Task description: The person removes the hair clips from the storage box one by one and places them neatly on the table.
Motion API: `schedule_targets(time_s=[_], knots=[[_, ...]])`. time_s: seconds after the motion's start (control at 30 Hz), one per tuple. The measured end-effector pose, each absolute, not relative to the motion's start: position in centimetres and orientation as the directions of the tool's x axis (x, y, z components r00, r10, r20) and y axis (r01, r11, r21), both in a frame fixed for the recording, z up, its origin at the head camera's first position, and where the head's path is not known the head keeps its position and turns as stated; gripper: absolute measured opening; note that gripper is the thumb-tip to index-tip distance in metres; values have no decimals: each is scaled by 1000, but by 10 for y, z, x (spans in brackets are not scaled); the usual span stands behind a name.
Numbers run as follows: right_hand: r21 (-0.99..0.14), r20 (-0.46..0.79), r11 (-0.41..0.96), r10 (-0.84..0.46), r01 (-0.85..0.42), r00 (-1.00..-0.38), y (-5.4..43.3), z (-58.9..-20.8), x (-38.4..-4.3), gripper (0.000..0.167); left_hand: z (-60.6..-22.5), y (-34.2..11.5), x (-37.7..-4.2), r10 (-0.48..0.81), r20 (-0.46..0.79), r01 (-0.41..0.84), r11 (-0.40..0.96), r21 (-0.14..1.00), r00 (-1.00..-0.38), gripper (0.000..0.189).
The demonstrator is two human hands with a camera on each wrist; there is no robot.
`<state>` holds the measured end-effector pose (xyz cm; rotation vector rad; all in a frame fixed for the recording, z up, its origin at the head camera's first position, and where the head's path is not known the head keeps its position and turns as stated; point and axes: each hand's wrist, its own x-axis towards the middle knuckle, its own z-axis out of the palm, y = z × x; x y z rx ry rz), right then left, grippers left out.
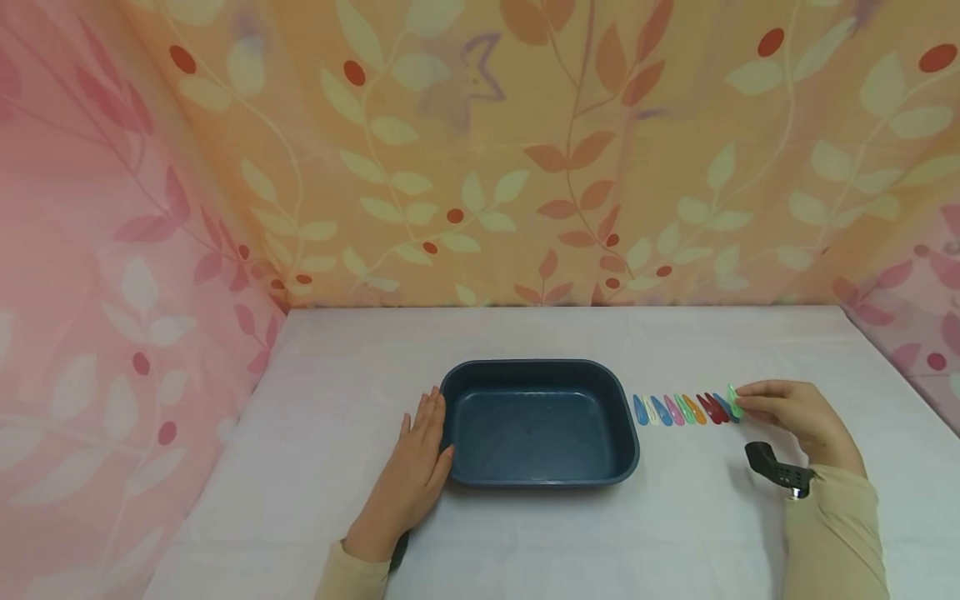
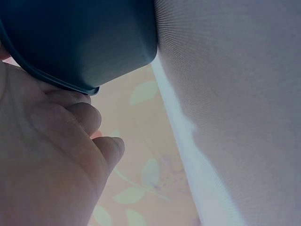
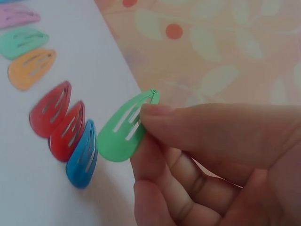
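Observation:
My right hand (image 1: 806,417) pinches a green snap hair clip (image 3: 123,129) between thumb and fingers, at the right end of a row of clips. Right beside it in the right wrist view lies a blue hair clip (image 3: 83,157), then two red hair clips (image 3: 51,110). An orange hair clip (image 3: 30,69) and more in pink, green, white and blue continue the row to the left. With its fingers straight, my left hand (image 1: 416,467) rests against the left side of a dark blue plastic basin (image 1: 540,482). In the left wrist view its fingers touch the basin's rim.
The row of clips runs from the basin's right side across the white tabletop (image 1: 570,546). Orange leaf-patterned cloth (image 1: 465,167) hangs behind the table, with pink cloth (image 1: 90,333) at the left. A black wrist camera mount (image 1: 780,471) sticks out from the right sleeve.

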<state>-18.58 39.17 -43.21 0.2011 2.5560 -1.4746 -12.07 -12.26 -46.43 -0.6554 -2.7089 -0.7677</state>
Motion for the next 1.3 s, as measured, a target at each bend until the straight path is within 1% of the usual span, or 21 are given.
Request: schedule_targets(time_s=[0.1,0.33,0.57,0.77,1.07,1.3], knots=[[-839,-214,506,32,200,-976,397,-435,-184,23,-464,-122,-120,356,356,490,757,433,-864,63],[-764,-193,613,83,203,-978,402,-440,-183,36,-462,-120,-121,358,361,496,750,437,-861,64],[-715,-134,679,98,164,-986,399,-442,-184,35,-463,-121,-121,360,362,497,751,435,-860,64],[-685,-112,717,68,127,-991,396,-444,-185,33,-464,-122,-121,356,352,489,754,439,-866,64],[-645,-136,751,68,141,-988,395,-444,-188,32,-463,-123,-121,352,333,476,751,458,-875,64],[-642,-188,739,108,205,-976,394,-444,-191,32,-463,-123,-120,353,338,480,752,453,-872,64]])
